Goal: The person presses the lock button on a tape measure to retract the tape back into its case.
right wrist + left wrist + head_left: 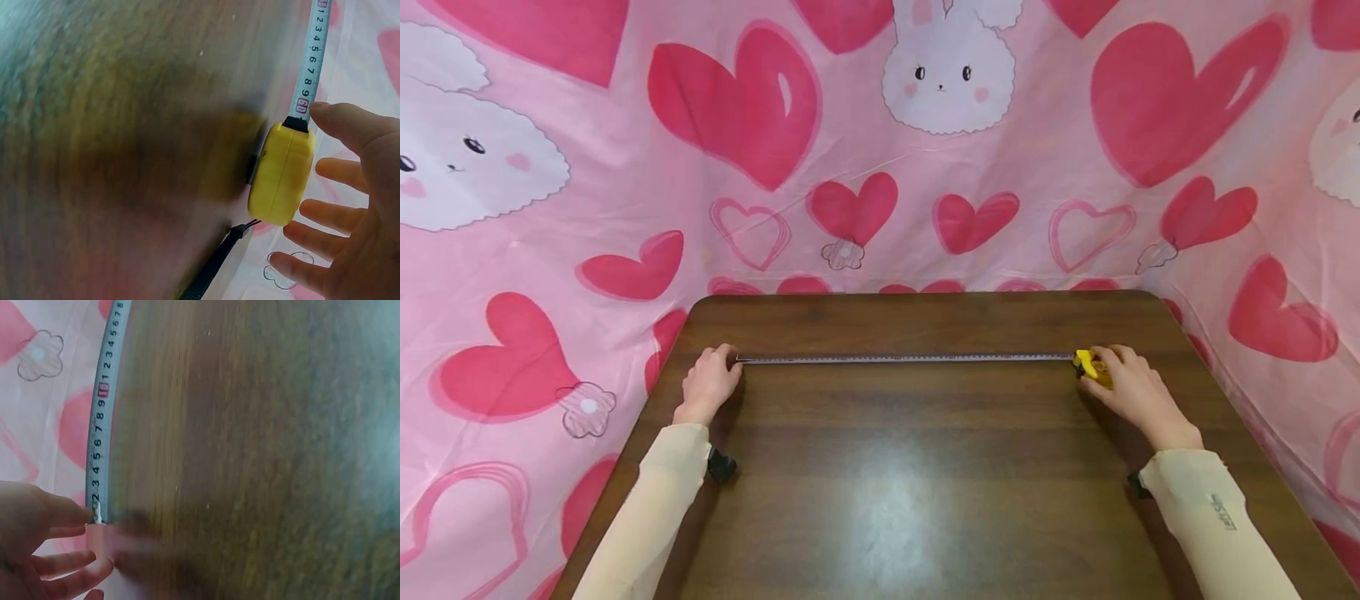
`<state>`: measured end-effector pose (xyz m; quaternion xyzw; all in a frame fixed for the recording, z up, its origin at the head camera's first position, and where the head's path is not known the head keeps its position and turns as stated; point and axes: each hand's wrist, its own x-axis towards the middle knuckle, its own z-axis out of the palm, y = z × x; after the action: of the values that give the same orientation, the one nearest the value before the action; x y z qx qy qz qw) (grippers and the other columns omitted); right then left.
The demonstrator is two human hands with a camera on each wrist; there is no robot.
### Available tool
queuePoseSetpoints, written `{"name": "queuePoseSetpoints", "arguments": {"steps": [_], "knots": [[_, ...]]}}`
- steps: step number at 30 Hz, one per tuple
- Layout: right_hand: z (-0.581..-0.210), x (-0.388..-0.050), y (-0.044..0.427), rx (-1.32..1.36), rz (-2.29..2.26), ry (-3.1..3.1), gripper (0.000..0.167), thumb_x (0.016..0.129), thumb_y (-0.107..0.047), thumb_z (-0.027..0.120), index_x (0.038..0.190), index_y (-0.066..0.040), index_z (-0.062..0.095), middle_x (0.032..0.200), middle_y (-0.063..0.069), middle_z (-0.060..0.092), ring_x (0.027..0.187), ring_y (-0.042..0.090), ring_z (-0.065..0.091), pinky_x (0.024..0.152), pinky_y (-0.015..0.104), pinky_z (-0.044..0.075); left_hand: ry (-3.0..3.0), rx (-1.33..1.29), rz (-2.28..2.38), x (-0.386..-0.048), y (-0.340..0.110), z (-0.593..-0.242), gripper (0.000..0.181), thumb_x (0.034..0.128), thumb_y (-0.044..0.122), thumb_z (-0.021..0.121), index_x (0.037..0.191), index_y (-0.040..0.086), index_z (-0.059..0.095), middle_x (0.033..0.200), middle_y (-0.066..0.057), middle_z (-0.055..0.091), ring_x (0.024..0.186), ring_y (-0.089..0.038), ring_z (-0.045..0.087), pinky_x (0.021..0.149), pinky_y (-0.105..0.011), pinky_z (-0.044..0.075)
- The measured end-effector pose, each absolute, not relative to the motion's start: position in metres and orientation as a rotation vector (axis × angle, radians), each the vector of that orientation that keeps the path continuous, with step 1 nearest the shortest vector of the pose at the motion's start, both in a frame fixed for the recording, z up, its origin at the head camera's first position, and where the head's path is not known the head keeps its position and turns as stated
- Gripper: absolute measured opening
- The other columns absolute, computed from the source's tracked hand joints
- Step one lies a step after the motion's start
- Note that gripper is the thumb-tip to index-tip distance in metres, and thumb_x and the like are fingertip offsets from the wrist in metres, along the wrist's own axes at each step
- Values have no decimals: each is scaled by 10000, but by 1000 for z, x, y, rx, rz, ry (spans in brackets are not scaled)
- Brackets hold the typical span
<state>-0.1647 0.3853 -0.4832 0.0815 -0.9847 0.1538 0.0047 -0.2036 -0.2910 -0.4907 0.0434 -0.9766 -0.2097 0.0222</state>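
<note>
I find both arms extended forward and angled inward over the tabletop (887, 467). The left hand (709, 383), back uppermost, pinches the metal end hook (98, 512) between thumb and forefinger; its other fingers are loosely bent and spread. The right hand (1138, 392) curves round the case of a yellow tape measure (281, 175), fingers parted only about as far as the case requires, thumb tip beside the mouth where the blade emerges.

The tape measure sits toward the far edge, case on the right, its blade (906, 359) drawn straight across to the left hand. I note a rounded, smooth plastic case with a seam, a pale blade printed in black with red boxed figures, and a black strap (215, 262) trailing from the case. The tabletop is brown wood grain, glossy, with rounded far corners. Behind it hangs creased pink cloth (692, 208) bearing hearts and rabbit faces.

My count: two hands, two cream sleeves (647, 508), two black wrist fittings (721, 465), one tape measure, one strap.
</note>
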Motion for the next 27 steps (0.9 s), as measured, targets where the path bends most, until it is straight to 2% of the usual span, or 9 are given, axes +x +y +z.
{"name": "queuePoseSetpoints", "arguments": {"steps": [11,16,20,27], "knots": [[-479,-177,389,304,550,-3157,713,1009,-337,684,1510,63,374,1460,440,331,1251,647,382,1021,803,315,-3085,49,-634,-212,-294,-487,368,1019,168,616,1353,14,594,1294,-308,601,1169,-542,581,891,-693,474],[-480,-182,391,318,543,-3160,713,985,-314,715,1489,80,402,1432,442,365,1231,647,406,1006,796,342,-3091,37,-605,-213,-294,-488,355,1013,160,625,1334,9,609,1282,-306,612,1149,-546,591,873,-693,479],[-480,-186,390,335,509,-3165,689,965,-280,736,1459,99,440,1401,435,422,1208,649,440,983,789,373,-3088,25,-585,-214,-294,-489,300,1016,151,628,1285,21,653,1262,-289,640,1120,-533,612,854,-693,485],[-482,-194,392,362,518,-3193,668,931,-201,768,1422,131,460,1369,443,456,1201,639,458,1014,776,366,-3062,-18,-565,-216,-294,-492,210,997,104,661,1180,14,710,1187,-269,680,1049,-481,644,834,-673,507]]}}
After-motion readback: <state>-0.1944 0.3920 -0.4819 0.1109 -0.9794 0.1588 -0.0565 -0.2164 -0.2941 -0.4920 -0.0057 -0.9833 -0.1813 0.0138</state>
